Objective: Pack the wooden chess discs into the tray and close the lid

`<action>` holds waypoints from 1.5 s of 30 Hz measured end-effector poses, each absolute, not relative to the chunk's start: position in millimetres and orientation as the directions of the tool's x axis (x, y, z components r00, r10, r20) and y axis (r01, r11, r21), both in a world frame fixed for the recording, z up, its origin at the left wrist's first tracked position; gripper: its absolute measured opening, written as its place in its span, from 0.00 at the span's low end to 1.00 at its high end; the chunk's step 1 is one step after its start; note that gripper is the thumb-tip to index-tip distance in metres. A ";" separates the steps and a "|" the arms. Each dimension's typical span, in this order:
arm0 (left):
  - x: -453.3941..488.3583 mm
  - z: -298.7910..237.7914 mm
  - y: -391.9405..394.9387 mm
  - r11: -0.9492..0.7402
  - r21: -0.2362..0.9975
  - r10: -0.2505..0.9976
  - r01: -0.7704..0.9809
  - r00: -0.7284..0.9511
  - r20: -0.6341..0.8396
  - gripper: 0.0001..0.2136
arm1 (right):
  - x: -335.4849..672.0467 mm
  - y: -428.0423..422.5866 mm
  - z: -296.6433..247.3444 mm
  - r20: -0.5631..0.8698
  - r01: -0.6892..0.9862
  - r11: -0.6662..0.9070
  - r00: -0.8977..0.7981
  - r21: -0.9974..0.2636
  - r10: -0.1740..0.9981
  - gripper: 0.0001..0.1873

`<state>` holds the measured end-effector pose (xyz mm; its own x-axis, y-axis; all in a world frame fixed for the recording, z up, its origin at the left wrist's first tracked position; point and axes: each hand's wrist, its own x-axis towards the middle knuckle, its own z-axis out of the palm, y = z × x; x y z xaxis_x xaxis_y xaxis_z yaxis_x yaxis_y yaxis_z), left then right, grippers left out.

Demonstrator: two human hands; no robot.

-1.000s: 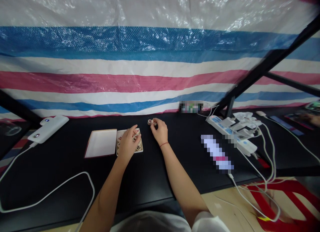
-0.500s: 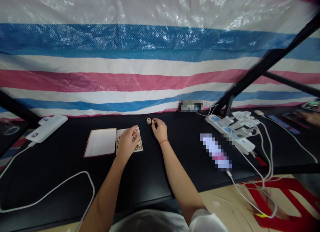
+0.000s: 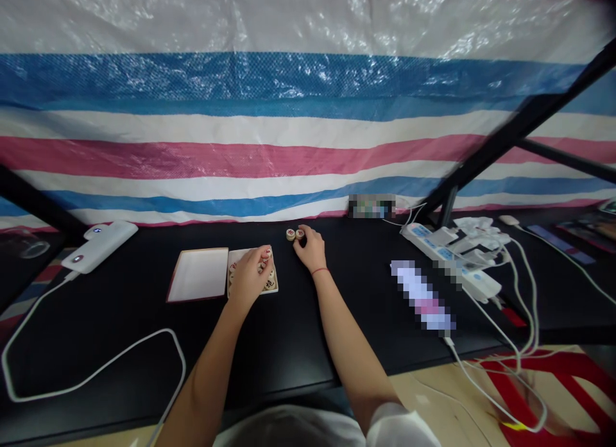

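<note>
A small white open box of round Chinese chess pieces sits on the black table. My left hand is over the box, its fingers closed on a chess piece with a red character. Farther back, my right hand has thumb and finger around another pale chess piece; whether more pieces lie beneath it I cannot tell. Touching or very close to its left is a short stack of chess pieces, with a red character on top.
Left of the box lies its open lid. A white power bank with a long cable rests at the left. To the right are a blurred-out phone and a loaded power strip. Striped sheeting hangs behind the table.
The view has shifted slightly. My right fingers have opened a little around the piece beside the stack, so its top shows more. My left hand stays over the box with its piece.
</note>
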<state>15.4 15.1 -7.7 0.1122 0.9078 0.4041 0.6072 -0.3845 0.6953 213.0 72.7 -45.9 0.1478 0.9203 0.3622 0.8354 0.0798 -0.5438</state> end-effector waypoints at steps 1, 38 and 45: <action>15.4 -7.8 15.0 -0.388 0.692 0.906 0.609 0.116 0.407 0.12 | 212.9 72.9 -45.0 0.359 0.833 0.091 0.135 -0.546 0.924 0.24; 14.9 -10.0 16.1 -0.439 0.599 0.884 0.670 0.203 0.421 0.11 | 219.2 90.2 -50.2 0.384 0.745 0.262 -0.009 -0.613 0.923 0.14; 14.5 -11.8 17.2 -0.466 0.588 0.869 0.662 0.216 0.446 0.10 | 219.1 91.5 -53.0 0.429 0.730 0.314 -0.031 -0.607 0.903 0.13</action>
